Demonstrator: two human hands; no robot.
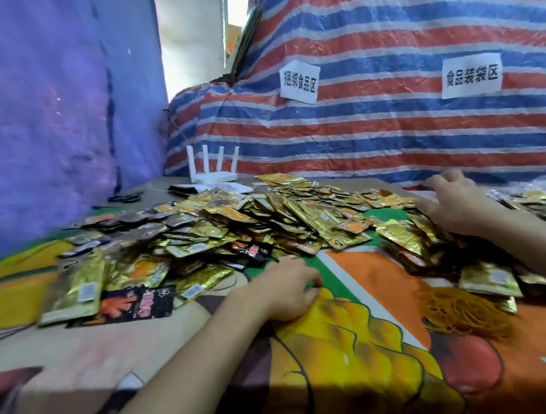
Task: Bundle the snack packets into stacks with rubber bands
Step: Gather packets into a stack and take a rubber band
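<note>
My right hand (451, 203), open, lies on shiny gold foil snack packets (299, 217); left hand (286, 289), loosely curled and empty, sits just below the heap.

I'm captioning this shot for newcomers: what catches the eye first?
A sprawling heap of gold snack packets covers the middle of the cartoon-print tablecloth, with the right hand on its far right side. A tangle of orange rubber bands lies near right, below a red-and-blue striped tarp.
</note>
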